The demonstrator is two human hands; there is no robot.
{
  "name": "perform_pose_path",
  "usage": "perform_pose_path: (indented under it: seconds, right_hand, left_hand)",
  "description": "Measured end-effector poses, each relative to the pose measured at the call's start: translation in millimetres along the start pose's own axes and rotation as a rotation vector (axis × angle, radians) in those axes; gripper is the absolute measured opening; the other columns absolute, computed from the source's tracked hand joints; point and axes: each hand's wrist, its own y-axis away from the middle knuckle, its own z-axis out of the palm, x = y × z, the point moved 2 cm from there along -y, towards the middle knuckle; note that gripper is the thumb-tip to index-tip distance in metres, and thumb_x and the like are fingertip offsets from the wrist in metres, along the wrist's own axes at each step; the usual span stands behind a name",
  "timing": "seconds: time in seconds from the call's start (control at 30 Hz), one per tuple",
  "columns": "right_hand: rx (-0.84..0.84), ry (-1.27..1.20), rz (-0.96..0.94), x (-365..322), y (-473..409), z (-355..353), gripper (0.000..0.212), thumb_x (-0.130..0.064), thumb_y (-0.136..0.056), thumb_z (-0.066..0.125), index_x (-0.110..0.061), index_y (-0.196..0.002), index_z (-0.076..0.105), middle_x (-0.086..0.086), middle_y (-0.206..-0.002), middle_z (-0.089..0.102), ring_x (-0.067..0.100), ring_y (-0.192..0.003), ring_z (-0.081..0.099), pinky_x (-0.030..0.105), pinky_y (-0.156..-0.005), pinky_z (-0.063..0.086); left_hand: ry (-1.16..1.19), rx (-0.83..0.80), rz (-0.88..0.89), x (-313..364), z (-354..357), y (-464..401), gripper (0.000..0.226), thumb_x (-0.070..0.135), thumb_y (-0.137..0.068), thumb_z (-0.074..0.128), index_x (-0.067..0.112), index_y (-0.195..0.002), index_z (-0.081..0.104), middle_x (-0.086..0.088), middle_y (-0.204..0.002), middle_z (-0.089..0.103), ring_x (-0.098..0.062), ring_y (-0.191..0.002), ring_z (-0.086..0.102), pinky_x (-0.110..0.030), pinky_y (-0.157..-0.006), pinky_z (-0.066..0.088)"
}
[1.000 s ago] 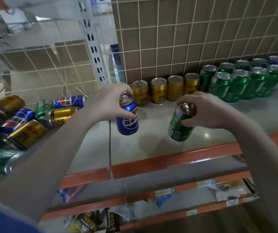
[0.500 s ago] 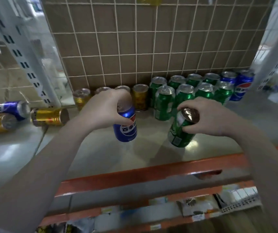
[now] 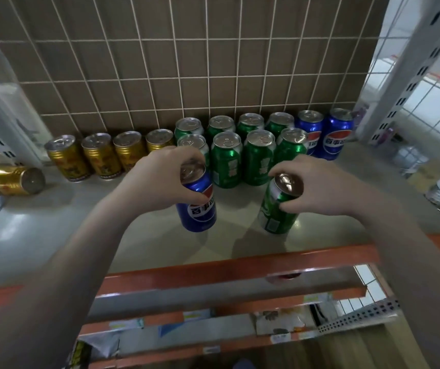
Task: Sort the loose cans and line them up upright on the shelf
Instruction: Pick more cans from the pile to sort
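My left hand (image 3: pixel 157 179) grips a blue can (image 3: pixel 198 206) by its top rim, upright over the shelf (image 3: pixel 53 230). A green can (image 3: pixel 277 209) is held by its top in my right hand (image 3: pixel 317 187), tilted slightly. Behind them, along the tiled back wall, stand several gold cans (image 3: pixel 101 155), two rows of green cans (image 3: pixel 256 155) and two blue cans (image 3: pixel 336 137). One gold can (image 3: pixel 8 179) lies on its side at the far left.
An orange beam (image 3: pixel 240 267) edges the shelf front, with lower shelves of packets beneath. White perforated uprights (image 3: pixel 410 67) and wire mesh close off the right side. Bare shelf lies to the left front.
The view has swung right, so the pile of loose cans on the left has left the frame. Both hands have carried their cans toward the upright rows and lower over the shelf.
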Motion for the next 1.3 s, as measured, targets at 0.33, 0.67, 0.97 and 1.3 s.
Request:
perform_pose_path:
  seconds: [0.33, 0.67, 0.97, 1.3]
  right_hand:
    - [-0.072, -0.009, -0.185, -12.2, -29.1, -8.4, 0.058, -0.030, -0.071, 0.075, -0.036, -0.123, 0.052, -0.007, -0.113, 0.051, 0.013, -0.103, 0.049, 0.028, -0.080, 0.045]
    - [-0.289, 0.057, -0.383, -68.5, -82.4, -6.5, 0.061, -0.019, -0.071, 0.078, -0.038, -0.123, 0.052, -0.016, -0.119, 0.047, 0.006, -0.109, 0.044, 0.026, -0.089, 0.042]
    - [-0.185, 0.184, -0.235, -77.9, -86.1, -4.8, 0.068, -0.061, -0.077, 0.059, -0.031, -0.135, 0.041, -0.004, -0.133, 0.048, 0.014, -0.115, 0.048, 0.029, -0.090, 0.044]
    - [-0.281, 0.339, -0.309, -95.3, -94.4, -6.1, 0.055, -0.047, -0.079, 0.069, -0.030, -0.128, 0.051, -0.011, -0.111, 0.056, 0.006, -0.089, 0.051, 0.022, -0.072, 0.044]
  left_hand:
    - [-0.050, -0.022, -0.064, -9.7, -6.8, 16.3, 0.060, 0.036, -0.068, 0.079, 0.032, -0.120, 0.050, 0.015, -0.108, 0.049, -0.009, -0.097, 0.049, -0.020, -0.066, 0.049]
    - [-0.068, 0.058, -0.167, -47.0, -28.2, 49.4, 0.062, 0.033, -0.067, 0.081, 0.030, -0.120, 0.050, 0.011, -0.112, 0.050, -0.011, -0.101, 0.048, -0.029, -0.076, 0.052]
    - [-0.092, 0.084, -0.188, -64.2, -27.9, 57.3, 0.063, 0.034, -0.066, 0.081, 0.031, -0.121, 0.050, 0.006, -0.120, 0.054, -0.017, -0.110, 0.051, -0.033, -0.080, 0.052]
    - [-0.093, 0.089, -0.172, -68.6, -28.4, 57.0, 0.063, 0.036, -0.066, 0.081, 0.030, -0.121, 0.050, 0.007, -0.119, 0.053, -0.014, -0.107, 0.050, -0.027, -0.075, 0.046]
